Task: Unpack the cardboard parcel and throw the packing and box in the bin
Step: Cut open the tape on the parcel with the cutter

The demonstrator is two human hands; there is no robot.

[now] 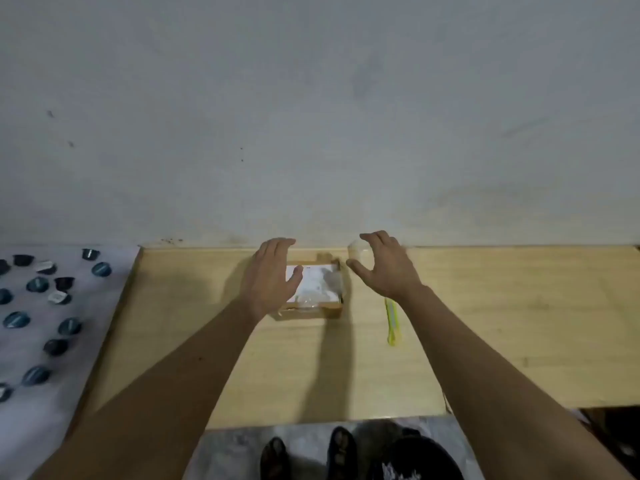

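A small cardboard parcel (pixel 317 289) with a white label and clear tape on top lies on the wooden table (pixel 311 358), near the wall. My left hand (pixel 272 275) hovers over the parcel's left side, fingers apart, thumb over the label. My right hand (pixel 382 265) is spread open just right of the parcel, apart from it. A small pale object (pixel 356 251) sits behind my right thumb; whether the hand touches it is unclear. A yellow-green box cutter (pixel 392 320) lies on the table right of the parcel.
A white cloth (pixel 31 410) at the left carries several dark capsule-shaped cups (pixel 16 319). A black bin (pixel 415 455) stands on the floor below the table's front edge, beside my feet (pixel 311 452). The grey wall (pixel 311 116) closes the far side.
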